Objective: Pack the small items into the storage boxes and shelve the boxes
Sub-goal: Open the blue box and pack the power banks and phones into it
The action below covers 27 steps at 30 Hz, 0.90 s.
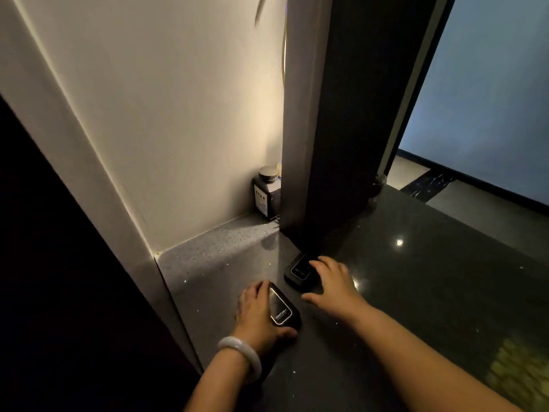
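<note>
Two small black cases with silver-edged label plates lie on the dark polished counter point(416, 278). My left hand point(255, 313), with a pale bangle on the wrist, is wrapped around the nearer case point(280, 312), fingers on its far side and thumb at its near end. The farther case point(298, 270) sits at the foot of a dark pillar. My right hand point(334, 282) rests over its right side with fingers spread, touching it but not closed around it.
A dark bottle with a round silver cap point(267, 193) stands in the back corner against the white wall point(178, 129). The dark pillar point(341, 114) rises from the counter just behind the cases. A black panel point(59, 263) borders the left.
</note>
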Each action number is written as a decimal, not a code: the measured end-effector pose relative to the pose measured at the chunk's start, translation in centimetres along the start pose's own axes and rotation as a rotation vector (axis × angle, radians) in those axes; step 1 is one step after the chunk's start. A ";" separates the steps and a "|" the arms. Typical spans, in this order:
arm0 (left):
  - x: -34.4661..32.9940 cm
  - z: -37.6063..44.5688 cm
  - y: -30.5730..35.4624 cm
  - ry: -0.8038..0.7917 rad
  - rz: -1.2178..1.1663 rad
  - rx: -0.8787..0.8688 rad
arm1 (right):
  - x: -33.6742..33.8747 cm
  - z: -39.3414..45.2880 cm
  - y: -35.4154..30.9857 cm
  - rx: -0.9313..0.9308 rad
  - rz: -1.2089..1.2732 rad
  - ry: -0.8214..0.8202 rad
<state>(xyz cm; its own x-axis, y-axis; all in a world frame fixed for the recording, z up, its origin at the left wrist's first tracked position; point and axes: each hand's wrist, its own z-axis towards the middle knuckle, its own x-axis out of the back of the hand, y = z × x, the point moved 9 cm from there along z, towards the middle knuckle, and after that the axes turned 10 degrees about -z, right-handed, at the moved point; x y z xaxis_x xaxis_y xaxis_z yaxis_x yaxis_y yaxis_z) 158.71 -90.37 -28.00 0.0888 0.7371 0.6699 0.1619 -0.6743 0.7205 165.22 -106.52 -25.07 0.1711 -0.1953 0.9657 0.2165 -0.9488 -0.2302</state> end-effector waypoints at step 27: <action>-6.4 -5.3 5.2 -0.382 0.014 -0.200 | 0.4 -15.6 8.2 -0.222 0.174 0.178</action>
<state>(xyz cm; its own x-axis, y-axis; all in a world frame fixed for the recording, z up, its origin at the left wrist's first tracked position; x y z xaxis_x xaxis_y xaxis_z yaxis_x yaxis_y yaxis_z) 153.76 -98.83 -27.61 0.4532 0.6663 0.5922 -0.0320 -0.6518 0.7577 152.10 -118.24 -24.73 0.0120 -0.3811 0.9244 -0.0190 -0.9244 -0.3809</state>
